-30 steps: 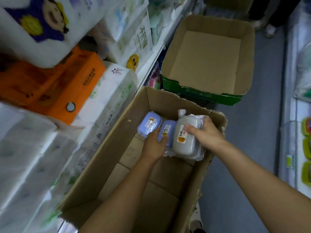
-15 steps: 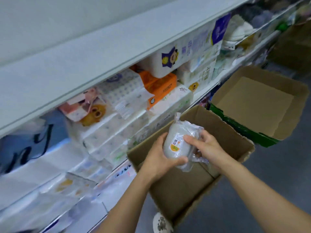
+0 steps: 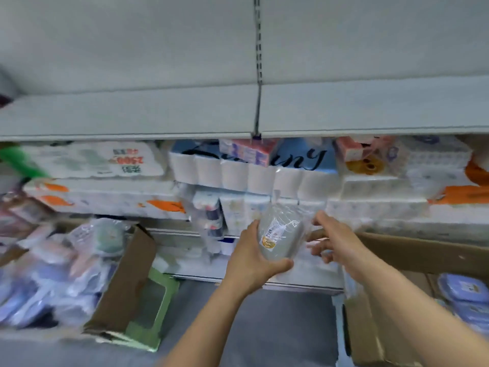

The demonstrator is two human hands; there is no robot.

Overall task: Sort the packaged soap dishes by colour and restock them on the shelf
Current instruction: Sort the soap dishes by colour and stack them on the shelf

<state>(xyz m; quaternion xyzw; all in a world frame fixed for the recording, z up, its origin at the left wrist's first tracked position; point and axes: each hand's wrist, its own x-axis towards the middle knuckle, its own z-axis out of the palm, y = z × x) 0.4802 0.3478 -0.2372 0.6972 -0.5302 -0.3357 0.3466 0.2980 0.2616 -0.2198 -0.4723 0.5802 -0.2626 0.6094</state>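
- The left hand (image 3: pixel 252 256) gripped the grey packaged soap dish (image 3: pixel 281 235), thumb curled under its lower end and fingers (image 3: pixel 254 226) behind its left edge, holding it up in front of the shelf.
- The right hand (image 3: pixel 334 238) was just beside the dish on its right; its fingers were loosely curled at the clear wrapper, but blur made it impossible to tell whether they pinched the plastic.
- The dish sat sealed in a clear bag (image 3: pixel 296 215) with a white label and an orange sticker; the print was unreadable.
- A cardboard box (image 3: pixel 412 254) at the right held blue packaged soap dishes (image 3: pixel 461 288), cut off by the frame edge.
- Another cardboard box (image 3: pixel 124 284) at the left, with a green outer face, held a heap of bagged dishes (image 3: pixel 53 274) in blue, pink and green, badly smeared by motion.
- Behind the hands, the lower shelf was packed with tissue packs (image 3: pixel 254 176); the upper shelf (image 3: pixel 185 112) was bare grey.
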